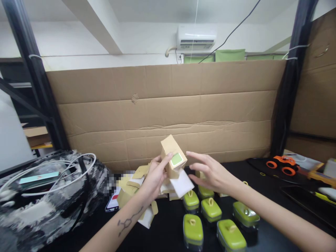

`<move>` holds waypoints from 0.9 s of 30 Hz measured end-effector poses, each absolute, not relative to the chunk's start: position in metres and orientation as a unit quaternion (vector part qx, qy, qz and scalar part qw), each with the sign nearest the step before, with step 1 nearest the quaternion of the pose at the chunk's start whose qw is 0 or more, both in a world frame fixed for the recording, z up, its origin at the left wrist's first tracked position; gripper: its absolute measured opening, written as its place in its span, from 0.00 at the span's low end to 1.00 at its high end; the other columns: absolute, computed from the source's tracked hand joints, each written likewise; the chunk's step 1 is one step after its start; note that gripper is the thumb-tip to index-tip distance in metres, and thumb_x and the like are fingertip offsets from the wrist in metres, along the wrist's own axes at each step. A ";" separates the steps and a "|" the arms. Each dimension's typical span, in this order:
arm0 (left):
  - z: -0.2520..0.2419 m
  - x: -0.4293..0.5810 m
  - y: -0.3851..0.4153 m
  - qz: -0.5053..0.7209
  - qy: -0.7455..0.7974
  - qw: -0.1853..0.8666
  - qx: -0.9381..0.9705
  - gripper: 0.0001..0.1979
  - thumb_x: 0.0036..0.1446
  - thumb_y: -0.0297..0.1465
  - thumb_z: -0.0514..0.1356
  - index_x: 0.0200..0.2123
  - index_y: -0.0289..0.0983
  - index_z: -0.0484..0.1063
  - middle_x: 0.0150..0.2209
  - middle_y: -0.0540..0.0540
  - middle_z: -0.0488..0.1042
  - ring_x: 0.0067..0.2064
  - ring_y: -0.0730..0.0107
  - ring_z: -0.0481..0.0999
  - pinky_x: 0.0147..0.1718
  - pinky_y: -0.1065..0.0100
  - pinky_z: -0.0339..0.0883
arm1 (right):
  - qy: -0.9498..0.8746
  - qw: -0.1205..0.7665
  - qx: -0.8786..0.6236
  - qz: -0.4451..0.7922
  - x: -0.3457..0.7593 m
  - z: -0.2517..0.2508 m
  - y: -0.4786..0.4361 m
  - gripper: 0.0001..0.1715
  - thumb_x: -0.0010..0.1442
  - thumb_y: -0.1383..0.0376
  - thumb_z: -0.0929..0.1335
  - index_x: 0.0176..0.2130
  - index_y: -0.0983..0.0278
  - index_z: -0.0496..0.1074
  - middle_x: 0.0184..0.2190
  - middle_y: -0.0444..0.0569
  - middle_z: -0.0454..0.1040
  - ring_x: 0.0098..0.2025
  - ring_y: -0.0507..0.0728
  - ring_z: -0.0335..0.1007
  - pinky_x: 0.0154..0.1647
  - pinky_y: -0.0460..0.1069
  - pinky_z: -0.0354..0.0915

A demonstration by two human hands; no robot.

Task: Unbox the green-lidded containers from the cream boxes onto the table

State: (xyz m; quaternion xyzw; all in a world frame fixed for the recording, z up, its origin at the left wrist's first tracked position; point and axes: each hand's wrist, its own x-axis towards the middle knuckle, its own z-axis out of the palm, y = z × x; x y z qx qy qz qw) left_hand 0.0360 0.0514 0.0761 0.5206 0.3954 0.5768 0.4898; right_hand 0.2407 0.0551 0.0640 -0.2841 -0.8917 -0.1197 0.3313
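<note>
Setting: I face a black worktable (170, 224) backed by a tall wall of brown cardboard (168, 112), with black metal posts at either side and a white air conditioner (196, 36) high on the far wall.
Box: my left hand (153, 176) lifts a small tan cardboard box (173, 155) above the table, tilted, a pale green square label on the face turned toward me and a white flap hanging below it.
Left hand: thumb and fingers pinch the box from its left side.
Right hand: my right hand (210, 171) is spread, fingers loosely extended, just beside the box on its right and not touching it.
Under the hands: a loose pile of flattened tan boxes (133, 185) lies beneath my left hand, a phone (113, 203) at its edge.
Nearby: clear containers with green lids (211, 208) stand clustered below my right hand.
Left edge: a black-and-white marbled bag (39, 199) with white cable (52, 168) crowds the table.
Right edge: an orange toy car (282, 164) sits well apart.
Open room: bare table shows between the containers and the car.
</note>
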 end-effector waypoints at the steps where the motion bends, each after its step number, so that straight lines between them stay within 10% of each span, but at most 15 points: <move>1: 0.076 0.031 0.056 0.592 0.415 0.449 0.525 0.24 0.53 0.39 0.64 0.48 0.37 0.59 0.46 0.36 0.73 0.44 0.58 0.77 0.41 0.60 0.72 | -0.888 0.328 -0.302 -0.114 0.245 0.065 0.061 0.13 0.64 0.65 0.63 0.49 0.60 0.66 0.61 0.58 0.63 0.61 0.64 0.59 0.58 0.64 0.58; 5: 0.074 0.007 0.075 0.598 0.476 0.285 0.578 0.39 0.46 0.36 0.68 0.54 0.40 0.46 0.53 0.36 0.65 0.52 0.55 0.71 0.51 0.53 0.64 | -0.875 0.269 -0.393 -0.087 0.268 0.060 0.088 0.23 0.59 0.66 0.68 0.54 0.64 0.65 0.55 0.58 0.69 0.58 0.67 0.62 0.57 0.67 0.57; 11: 0.061 -0.010 0.088 0.504 0.529 0.110 0.675 0.31 0.37 0.31 0.68 0.45 0.37 0.58 0.53 0.33 0.64 0.60 0.34 0.56 0.55 0.36 0.48 | -0.867 0.161 -0.470 -0.046 0.284 0.040 0.107 0.20 0.63 0.60 0.67 0.53 0.64 0.67 0.53 0.52 0.69 0.52 0.62 0.68 0.52 0.63 0.64; 15: 0.068 -0.006 0.083 0.481 0.508 0.014 0.715 0.23 0.49 0.32 0.62 0.48 0.39 0.59 0.57 0.34 0.59 0.62 0.39 0.51 0.56 0.35 0.42 | -0.871 0.172 -0.459 -0.039 0.281 0.054 0.098 0.19 0.61 0.60 0.69 0.50 0.65 0.68 0.50 0.51 0.70 0.51 0.62 0.67 0.52 0.63 0.62; 19: 0.082 0.009 0.061 0.430 0.428 -0.012 0.795 0.19 0.57 0.35 0.58 0.50 0.39 0.60 0.58 0.36 0.62 0.61 0.50 0.58 0.58 0.44 0.49 | -0.879 0.237 -0.413 -0.021 0.272 0.080 0.073 0.25 0.53 0.65 0.73 0.49 0.65 0.66 0.45 0.55 0.69 0.48 0.65 0.66 0.49 0.61 0.62; 27: 0.074 0.026 0.035 0.286 0.335 0.063 0.895 0.41 0.47 0.37 0.68 0.61 0.40 0.52 0.57 0.37 0.68 0.55 0.52 0.72 0.48 0.56 0.69 | -0.900 0.299 -0.314 0.038 0.246 0.087 0.042 0.28 0.48 0.65 0.75 0.48 0.60 0.66 0.45 0.50 0.70 0.47 0.63 0.67 0.47 0.55 0.64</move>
